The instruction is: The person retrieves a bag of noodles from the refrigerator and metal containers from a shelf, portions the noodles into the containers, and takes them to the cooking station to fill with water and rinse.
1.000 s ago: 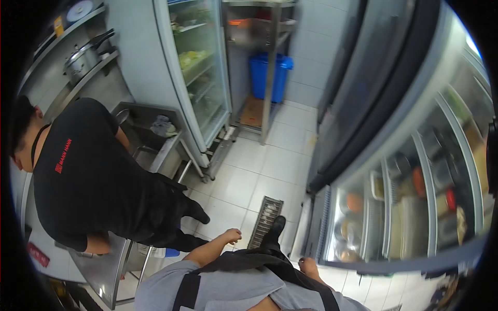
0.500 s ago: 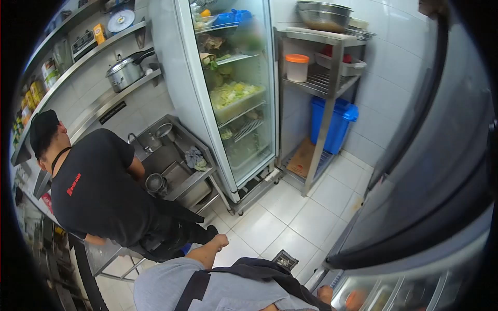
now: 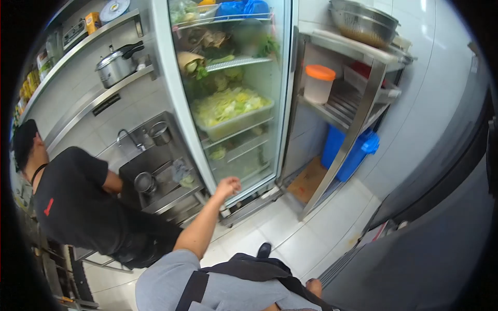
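My left hand (image 3: 228,187) reaches out at the end of a bare forearm, in front of the lower part of a glass-door fridge (image 3: 285,98). Its fingers are curled in, with nothing visible in them; whether it touches the glass I cannot tell. Behind the glass, a plastic tub (image 3: 210,129) of chopped pale-green leaves (image 3: 233,103) sits on a middle shelf. Other vegetables and blue bags (image 3: 241,9) are higher up. My right hand (image 3: 314,286) hangs low beside my dark apron, and its fingers are mostly hidden.
A co-worker in black (image 3: 78,202) stands at left by a steel sink (image 3: 137,168) holding a metal pot (image 3: 145,182). Right of the fridge is a steel rack (image 3: 358,137) with an orange-lidded tub (image 3: 318,85), large bowls (image 3: 363,23) and a blue bin (image 3: 358,150). A dark grey surface (image 3: 410,264) lines the right.
My left hand has risen and moved forward to the fridge front. My view has come closer to the fridge and rack. The open food pans at lower right are out of sight.
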A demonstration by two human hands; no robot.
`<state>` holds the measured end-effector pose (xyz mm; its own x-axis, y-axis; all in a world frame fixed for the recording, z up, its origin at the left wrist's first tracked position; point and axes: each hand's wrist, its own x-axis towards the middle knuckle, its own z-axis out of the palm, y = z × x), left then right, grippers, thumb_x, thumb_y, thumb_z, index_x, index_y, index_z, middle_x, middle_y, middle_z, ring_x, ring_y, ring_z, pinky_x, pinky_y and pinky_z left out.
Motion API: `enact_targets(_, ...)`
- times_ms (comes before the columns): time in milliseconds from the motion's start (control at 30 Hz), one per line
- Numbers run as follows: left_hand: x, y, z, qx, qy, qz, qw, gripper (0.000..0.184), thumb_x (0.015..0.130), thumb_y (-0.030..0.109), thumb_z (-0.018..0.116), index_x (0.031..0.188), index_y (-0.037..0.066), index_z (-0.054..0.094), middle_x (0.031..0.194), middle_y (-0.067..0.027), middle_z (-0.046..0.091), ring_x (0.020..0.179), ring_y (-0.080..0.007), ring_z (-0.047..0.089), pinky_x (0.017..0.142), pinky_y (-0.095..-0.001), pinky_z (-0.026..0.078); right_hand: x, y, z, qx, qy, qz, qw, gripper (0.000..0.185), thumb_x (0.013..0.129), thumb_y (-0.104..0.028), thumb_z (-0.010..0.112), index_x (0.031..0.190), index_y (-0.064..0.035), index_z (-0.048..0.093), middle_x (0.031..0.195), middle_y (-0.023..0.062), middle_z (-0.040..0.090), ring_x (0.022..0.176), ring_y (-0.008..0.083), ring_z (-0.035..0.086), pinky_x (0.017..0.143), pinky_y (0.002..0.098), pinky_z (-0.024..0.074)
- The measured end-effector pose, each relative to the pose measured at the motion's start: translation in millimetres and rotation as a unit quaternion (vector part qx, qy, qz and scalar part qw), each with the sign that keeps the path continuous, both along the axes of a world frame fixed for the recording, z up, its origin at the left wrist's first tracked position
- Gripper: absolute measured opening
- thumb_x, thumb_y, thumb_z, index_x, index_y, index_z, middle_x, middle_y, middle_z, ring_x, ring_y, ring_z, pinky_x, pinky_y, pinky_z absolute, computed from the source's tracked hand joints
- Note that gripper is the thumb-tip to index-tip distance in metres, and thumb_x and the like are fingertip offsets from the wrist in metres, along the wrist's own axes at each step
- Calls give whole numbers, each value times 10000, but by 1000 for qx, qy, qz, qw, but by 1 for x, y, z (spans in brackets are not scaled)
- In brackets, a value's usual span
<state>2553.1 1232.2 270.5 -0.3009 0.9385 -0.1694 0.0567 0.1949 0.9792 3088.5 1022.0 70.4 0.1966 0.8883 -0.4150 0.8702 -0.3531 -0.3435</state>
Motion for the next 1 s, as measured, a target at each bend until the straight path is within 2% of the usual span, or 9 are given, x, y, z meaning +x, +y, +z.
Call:
enact_targets(200,29,181,213,241,165,-45,955,307,866,221,567,1105,31,599,902,-52,659,788,-118,617,615,-270,508,7,133,43,92,16,76,993,236,782,-179,553,848,8,682,805,220,651,741,330,658,710,397,522)
enact_targets(267,48,246,256,310,287,0,906,302,828,267,575,999,28,643,873,-132,675,808,-236,653,687,-347,507,27,177,11,70,22,18,997,221,798,-178,555,852,-2,677,741,173,670,603,242,669,612,348,533)
enact_targets(300,62,269,282,329,360,20,873,318,812,280,568,995,31,645,891,-157,665,838,-286,641,731,-372,497,24,194,45,15,118,-93,989,188,810,-157,550,835,-14,670,663,121,658,521,169,652,542,308,522)
enact_targets(400,94,329,341,326,452,89,826,353,778,297,545,989,32,646,925,-201,648,905,-379,603,822,-423,473,41,234,51,36,124,-82,988,165,812,-128,542,814,-14,661,634,108,646,551,171,666,546,317,524)
enact_targets(533,106,399,362,308,455,180,816,343,758,292,550,953,28,647,917,-233,640,928,-379,603,845,-433,471,84,256,35,96,35,160,982,241,774,-209,510,724,-13,641,720,180,618,695,374,596,683,472,464)
enact_targets(600,115,409,377,229,442,227,837,324,754,274,543,920,16,647,910,-231,642,932,-373,606,841,-441,471,114,286,19,73,30,204,976,237,763,-211,519,723,-15,646,721,181,622,687,370,600,668,468,471)
enact_targets(767,141,407,376,166,524,304,778,347,816,234,549,1090,21,555,961,-259,623,931,-420,593,834,-478,465,216,373,-13,25,-38,295,954,228,736,-216,541,721,-20,657,724,184,631,668,361,612,631,458,489)
enact_targets(900,136,413,370,203,535,316,757,284,812,242,548,946,-7,574,890,-283,615,888,-443,584,806,-492,463,297,469,-111,85,-120,406,902,223,714,-220,559,719,-24,667,727,186,639,652,354,622,601,451,503)
enact_targets(1000,135,415,365,208,525,322,760,296,804,245,545,954,-9,568,872,-285,614,871,-449,585,798,-498,463,269,531,-44,23,-73,372,925,225,726,-214,554,737,-18,662,749,192,638,681,358,620,628,451,500)
